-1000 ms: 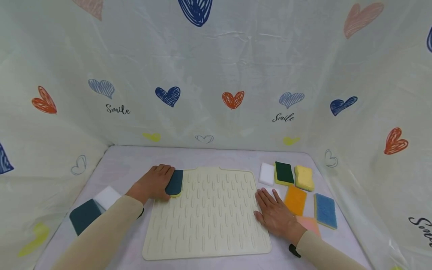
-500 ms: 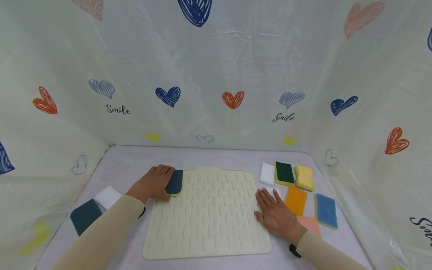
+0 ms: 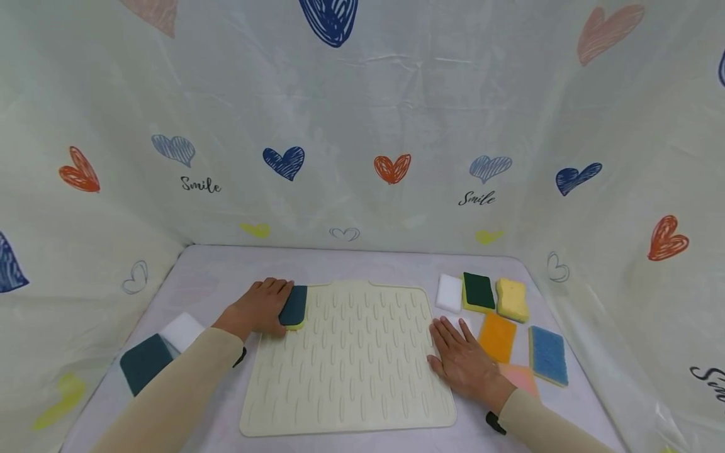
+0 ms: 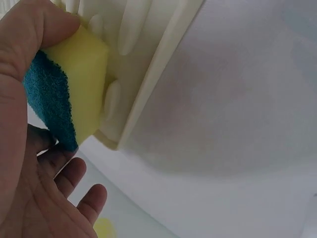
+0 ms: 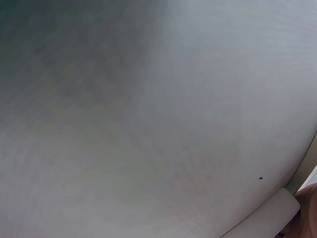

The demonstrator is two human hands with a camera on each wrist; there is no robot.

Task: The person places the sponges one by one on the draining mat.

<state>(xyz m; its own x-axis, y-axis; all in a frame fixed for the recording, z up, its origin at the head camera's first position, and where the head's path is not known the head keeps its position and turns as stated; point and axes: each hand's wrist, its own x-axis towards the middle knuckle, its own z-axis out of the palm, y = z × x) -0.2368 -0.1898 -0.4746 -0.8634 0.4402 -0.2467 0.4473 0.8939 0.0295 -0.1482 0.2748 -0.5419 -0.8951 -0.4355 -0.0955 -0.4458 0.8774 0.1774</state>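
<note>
My left hand [image 3: 260,308] grips a scouring sponge [image 3: 294,307] with a dark blue-green top and yellow foam below, at the far left corner of a cream ribbed mat [image 3: 351,365]. The left wrist view shows the thumb at one end of that sponge [image 4: 81,84] and fingers at the other, its foam against the mat. My right hand [image 3: 464,362] lies with fingers extended at the mat's right edge. Beside its fingertips a white sponge is partly covered; in the right wrist view a white block [image 5: 265,218] sits by a bit of the hand [image 5: 307,213].
Right of the mat lie a white sponge [image 3: 449,293], a dark green scouring sponge [image 3: 479,292], a yellow sponge [image 3: 512,299], an orange one [image 3: 497,337], a blue one [image 3: 548,354] and a pink one [image 3: 520,379]. A dark green pad [image 3: 144,362] and white sponge [image 3: 182,330] lie left.
</note>
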